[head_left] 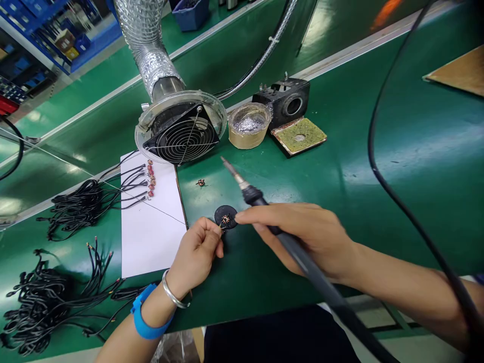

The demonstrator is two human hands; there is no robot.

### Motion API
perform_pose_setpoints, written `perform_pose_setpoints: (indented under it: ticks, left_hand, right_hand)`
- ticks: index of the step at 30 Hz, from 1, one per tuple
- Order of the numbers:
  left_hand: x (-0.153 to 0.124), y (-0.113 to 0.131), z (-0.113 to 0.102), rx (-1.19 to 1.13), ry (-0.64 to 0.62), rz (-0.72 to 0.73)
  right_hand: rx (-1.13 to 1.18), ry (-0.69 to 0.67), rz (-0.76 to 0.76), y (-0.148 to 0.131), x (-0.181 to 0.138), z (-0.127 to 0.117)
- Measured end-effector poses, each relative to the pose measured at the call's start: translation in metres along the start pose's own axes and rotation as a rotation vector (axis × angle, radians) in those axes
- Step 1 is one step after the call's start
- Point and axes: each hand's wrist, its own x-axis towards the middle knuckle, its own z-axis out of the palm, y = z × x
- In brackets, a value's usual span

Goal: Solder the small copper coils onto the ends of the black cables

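Observation:
My right hand (310, 237) grips a soldering iron (251, 194) like a pen. The iron's tip points up and left, raised away from the small coil (226, 219). That coil, with copper windings, lies on a round black disc (220, 212). At the disc's lower left edge, my left hand (200, 247) is closed in a pinch, fingertips close to the coil. A thin solder wire (159, 209) runs from the upper left into this hand; what the fingertips cover is hidden. Another small coil (200, 183) lies on the green bench farther back.
White board (151, 242) bears a row of reddish coils (151, 179) on black cables. Cable bundles (38, 302) lie at left. A fume extractor fan (185, 141), tape roll (248, 133), iron stand (287, 101) and yellow sponge (300, 136) stand behind. The iron's cord (372, 136) hangs at right.

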Motion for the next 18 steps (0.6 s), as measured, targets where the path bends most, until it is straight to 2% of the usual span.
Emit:
perform_pose_setpoints:
  ticks: [4,6,10,18]
  left_hand:
    - [-0.001,0.0,0.005,0.05,0.071,0.016]
    - [0.0,0.0,0.006,0.061,0.101,0.018]
    - [-0.001,0.0,0.009,0.076,0.131,0.035]
    - [-0.003,0.002,0.011,0.113,0.146,0.057]
  right_hand:
    - [0.063,0.164,0.081,-0.013,-0.016,-0.012]
    - [0.088,0.2,0.116,-0.015,-0.023,-0.012]
    - [0.136,0.219,0.209,-0.013,-0.03,-0.009]
    - [0.179,0.223,0.238,-0.01,-0.031,-0.007]
